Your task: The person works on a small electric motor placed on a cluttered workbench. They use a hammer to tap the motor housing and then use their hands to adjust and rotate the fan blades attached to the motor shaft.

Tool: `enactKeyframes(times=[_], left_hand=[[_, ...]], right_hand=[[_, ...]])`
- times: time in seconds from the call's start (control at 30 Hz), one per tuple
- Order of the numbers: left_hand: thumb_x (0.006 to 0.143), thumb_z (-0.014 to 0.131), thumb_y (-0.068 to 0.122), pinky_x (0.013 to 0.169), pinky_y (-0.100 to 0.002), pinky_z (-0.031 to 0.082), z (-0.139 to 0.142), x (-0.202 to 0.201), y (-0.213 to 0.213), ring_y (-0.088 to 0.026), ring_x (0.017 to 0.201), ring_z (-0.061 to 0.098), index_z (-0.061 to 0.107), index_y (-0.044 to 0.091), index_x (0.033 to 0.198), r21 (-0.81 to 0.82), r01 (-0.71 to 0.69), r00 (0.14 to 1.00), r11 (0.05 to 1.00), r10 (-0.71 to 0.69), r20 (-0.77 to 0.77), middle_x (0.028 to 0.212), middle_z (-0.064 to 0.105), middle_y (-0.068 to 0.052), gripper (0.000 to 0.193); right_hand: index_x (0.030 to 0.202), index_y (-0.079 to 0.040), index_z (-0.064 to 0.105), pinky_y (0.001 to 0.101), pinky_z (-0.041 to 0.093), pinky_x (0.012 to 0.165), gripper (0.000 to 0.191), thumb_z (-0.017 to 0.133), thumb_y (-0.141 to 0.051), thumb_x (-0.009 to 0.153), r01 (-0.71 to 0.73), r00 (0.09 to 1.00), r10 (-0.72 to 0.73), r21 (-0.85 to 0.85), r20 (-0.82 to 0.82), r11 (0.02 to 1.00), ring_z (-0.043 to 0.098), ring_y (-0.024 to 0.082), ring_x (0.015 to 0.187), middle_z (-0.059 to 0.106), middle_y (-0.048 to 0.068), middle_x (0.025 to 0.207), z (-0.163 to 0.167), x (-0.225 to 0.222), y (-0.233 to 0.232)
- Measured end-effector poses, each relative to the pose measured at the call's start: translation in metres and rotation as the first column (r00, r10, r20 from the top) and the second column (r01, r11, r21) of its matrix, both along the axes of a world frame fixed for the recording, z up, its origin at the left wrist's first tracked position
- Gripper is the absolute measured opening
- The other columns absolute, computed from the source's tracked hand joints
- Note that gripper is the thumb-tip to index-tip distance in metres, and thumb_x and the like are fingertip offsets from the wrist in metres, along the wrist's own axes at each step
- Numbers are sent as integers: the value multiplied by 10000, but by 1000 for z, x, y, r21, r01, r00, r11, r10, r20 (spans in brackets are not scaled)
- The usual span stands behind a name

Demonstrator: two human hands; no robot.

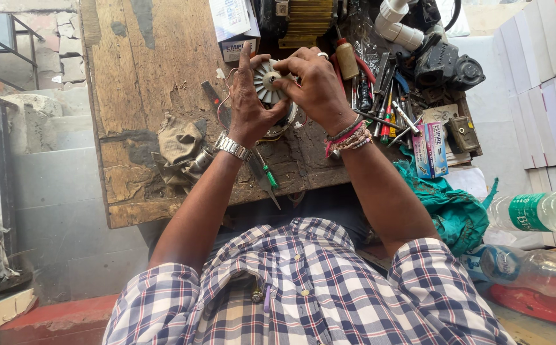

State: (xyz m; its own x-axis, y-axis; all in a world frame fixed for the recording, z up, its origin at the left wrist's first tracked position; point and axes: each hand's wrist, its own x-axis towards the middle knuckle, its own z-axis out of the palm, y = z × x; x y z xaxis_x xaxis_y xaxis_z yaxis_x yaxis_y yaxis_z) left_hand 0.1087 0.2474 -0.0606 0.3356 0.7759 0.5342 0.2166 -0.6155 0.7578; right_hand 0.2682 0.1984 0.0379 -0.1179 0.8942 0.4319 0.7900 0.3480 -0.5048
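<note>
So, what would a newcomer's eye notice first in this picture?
First, the two hands at the centre of the worn wooden workbench: the left hand and right hand both grip a small white finned fan wheel with thin wires trailing from it. Next, the heap of hand tools to the right of the hands, and a crumpled rag to the left.

White carton (232,25) at bench's far edge, pink-and-blue flat box (430,150) right, green-labelled clear bottle (536,212) beyond

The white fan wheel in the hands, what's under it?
Under the white fan wheel sits a round motor part with thin wires, on the wooden bench. The left hand and right hand cover the rest.
</note>
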Motion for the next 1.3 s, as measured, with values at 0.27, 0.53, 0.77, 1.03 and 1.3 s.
enactKeyframes(times=[0.27, 0.53, 0.77, 1.03, 1.3], left_hand=[[789, 910, 273, 1113, -479, 443, -1, -1, 0, -254, 1299, 617, 38, 153, 1645, 25, -11, 1000, 1000, 12, -6, 1453, 590, -97, 1228], [817, 907, 261, 1190, -450, 439, -1, -1, -1, -229, 1331, 609, 53, 165, 1664, -10, 16, 1000, 1000, -16, 22, 1467, 586, -79, 1206], [791, 931, 288, 1170, -498, 405, -1, 0, 0, -260, 1341, 586, 38, 153, 1644, 26, 3, 1000, 1000, -3, 0, 1468, 574, -93, 1242], [823, 920, 299, 1173, -513, 405, 0, -2, -1, -269, 1349, 580, 38, 150, 1652, 3, -8, 999, 1000, 9, -39, 1464, 579, -95, 1219], [814, 909, 287, 1159, -510, 418, 2, -1, 0, -257, 1344, 593, 51, 140, 1651, 30, 1, 1000, 1000, -1, -5, 1468, 581, -91, 1207]], right_hand=[[1023, -115, 815, 377, 496, 831, 198, 867, -231, 871, 47, 998, -49, -50, -41, 998, 569, 213, 967, 653, 32, 961, -7, -10, 5], [1065, -112, 818, 374, 503, 827, 197, 838, -198, 889, 47, 994, -57, -115, -94, 992, 554, 212, 942, 629, 42, 946, -9, -6, 2], [1098, -88, 806, 351, 506, 789, 212, 825, -162, 901, 114, 992, -114, -9, -57, 993, 563, 209, 923, 633, 55, 953, -15, -14, -4], [1160, -81, 736, 270, 589, 832, 293, 781, -206, 899, 93, 955, -125, -130, -269, 987, 592, 144, 972, 614, 18, 1033, -8, -9, -8], [965, -84, 812, 346, 519, 795, 166, 852, -217, 875, 196, 972, -201, -55, -122, 979, 552, 196, 935, 612, 42, 939, -4, -21, -6]])
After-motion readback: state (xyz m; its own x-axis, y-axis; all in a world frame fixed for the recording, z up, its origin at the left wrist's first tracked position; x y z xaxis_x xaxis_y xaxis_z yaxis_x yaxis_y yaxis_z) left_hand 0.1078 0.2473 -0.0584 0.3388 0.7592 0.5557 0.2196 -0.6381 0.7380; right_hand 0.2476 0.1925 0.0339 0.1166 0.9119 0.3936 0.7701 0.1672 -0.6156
